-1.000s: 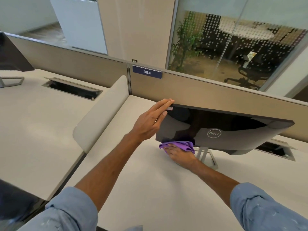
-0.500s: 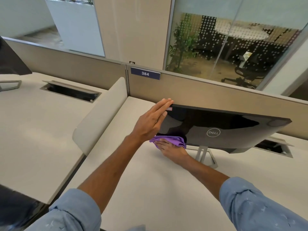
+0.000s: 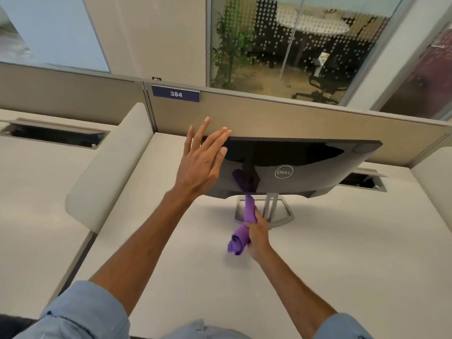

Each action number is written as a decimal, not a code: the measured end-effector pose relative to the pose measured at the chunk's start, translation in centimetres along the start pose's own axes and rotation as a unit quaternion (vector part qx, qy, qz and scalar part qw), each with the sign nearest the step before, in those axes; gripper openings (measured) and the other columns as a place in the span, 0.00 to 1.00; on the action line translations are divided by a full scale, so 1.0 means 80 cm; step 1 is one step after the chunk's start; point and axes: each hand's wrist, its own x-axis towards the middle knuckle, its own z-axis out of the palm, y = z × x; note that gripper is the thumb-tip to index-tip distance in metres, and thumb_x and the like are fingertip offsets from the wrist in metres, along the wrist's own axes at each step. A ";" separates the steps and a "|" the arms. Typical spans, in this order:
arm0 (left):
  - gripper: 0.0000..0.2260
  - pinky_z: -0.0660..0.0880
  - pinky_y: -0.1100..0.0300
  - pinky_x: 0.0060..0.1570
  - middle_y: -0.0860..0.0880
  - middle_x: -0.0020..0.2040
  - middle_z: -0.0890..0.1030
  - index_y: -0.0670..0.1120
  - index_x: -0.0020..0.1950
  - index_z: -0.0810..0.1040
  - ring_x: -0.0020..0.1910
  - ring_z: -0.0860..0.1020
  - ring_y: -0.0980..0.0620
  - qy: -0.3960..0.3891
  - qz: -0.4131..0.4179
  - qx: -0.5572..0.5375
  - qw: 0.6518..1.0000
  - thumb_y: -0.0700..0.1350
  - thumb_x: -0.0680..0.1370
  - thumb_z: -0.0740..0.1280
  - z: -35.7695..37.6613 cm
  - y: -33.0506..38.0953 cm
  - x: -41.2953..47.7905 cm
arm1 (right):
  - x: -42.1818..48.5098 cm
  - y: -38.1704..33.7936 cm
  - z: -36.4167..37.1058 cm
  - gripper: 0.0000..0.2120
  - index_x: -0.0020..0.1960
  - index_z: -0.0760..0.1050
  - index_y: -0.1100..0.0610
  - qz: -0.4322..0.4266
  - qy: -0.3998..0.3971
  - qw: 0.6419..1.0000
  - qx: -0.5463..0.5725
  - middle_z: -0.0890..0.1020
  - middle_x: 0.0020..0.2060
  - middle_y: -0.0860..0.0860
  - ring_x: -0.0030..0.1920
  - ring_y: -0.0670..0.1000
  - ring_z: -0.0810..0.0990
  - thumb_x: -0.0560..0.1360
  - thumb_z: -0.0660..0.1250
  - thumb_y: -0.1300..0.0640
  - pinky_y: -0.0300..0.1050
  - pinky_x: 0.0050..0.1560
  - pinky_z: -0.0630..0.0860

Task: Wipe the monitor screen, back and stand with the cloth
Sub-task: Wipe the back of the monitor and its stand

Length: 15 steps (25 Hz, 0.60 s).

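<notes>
The glossy black flat monitor [image 3: 305, 162] stands on the pale counter [image 3: 318, 265] with its logo-marked back towards the person. The rolled purple cloth [image 3: 241, 237] is upright just before the silver open-frame stand [image 3: 288, 214], its upper end at the monitor's lower edge. The right grip [image 3: 258, 234] is closed round the cloth's lower half; the left grip [image 3: 203, 165] is open, fingers spread at the monitor's upper left corner, contact unclear. This looks like the back-and-stand step: next the cloth probably needs to be drawn down the stand's neck and round its base, with the panel steadied.
</notes>
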 end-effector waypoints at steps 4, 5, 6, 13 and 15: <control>0.24 0.41 0.41 0.87 0.52 0.85 0.69 0.51 0.87 0.65 0.89 0.55 0.50 -0.027 0.047 0.022 0.998 0.54 0.92 0.50 0.009 0.021 0.021 | 0.009 -0.043 0.058 0.22 0.73 0.72 0.50 0.033 0.094 0.958 0.268 0.78 0.56 0.53 0.46 0.51 0.80 0.83 0.60 0.68 0.43 0.44 0.81; 0.23 0.41 0.41 0.88 0.52 0.84 0.70 0.51 0.86 0.67 0.88 0.57 0.50 -0.015 0.034 0.016 0.999 0.54 0.92 0.51 0.012 0.026 0.020 | 0.009 -0.053 0.072 0.24 0.76 0.69 0.51 0.029 0.097 0.956 0.277 0.78 0.58 0.53 0.48 0.51 0.80 0.83 0.60 0.68 0.44 0.47 0.81; 0.23 0.42 0.41 0.88 0.51 0.84 0.71 0.50 0.86 0.68 0.88 0.58 0.50 -0.004 0.022 0.011 1.000 0.54 0.92 0.53 0.017 0.031 0.015 | 0.009 -0.060 0.085 0.26 0.78 0.67 0.51 0.021 0.086 0.960 0.264 0.78 0.59 0.53 0.51 0.52 0.81 0.83 0.59 0.69 0.46 0.51 0.81; 0.23 0.42 0.44 0.88 0.51 0.85 0.68 0.50 0.87 0.65 0.88 0.57 0.49 0.002 0.030 0.019 0.999 0.53 0.92 0.53 0.026 0.023 0.013 | -0.031 -0.012 0.117 0.18 0.72 0.69 0.45 0.083 -0.042 0.995 -0.038 0.76 0.58 0.52 0.54 0.53 0.78 0.85 0.60 0.60 0.50 0.59 0.77; 0.23 0.42 0.44 0.88 0.50 0.85 0.68 0.51 0.87 0.65 0.88 0.57 0.49 0.006 0.031 0.019 0.999 0.54 0.92 0.53 0.029 0.023 0.011 | -0.035 0.020 0.101 0.16 0.70 0.73 0.47 0.121 -0.074 0.983 -0.117 0.77 0.57 0.51 0.53 0.53 0.78 0.84 0.60 0.56 0.48 0.56 0.77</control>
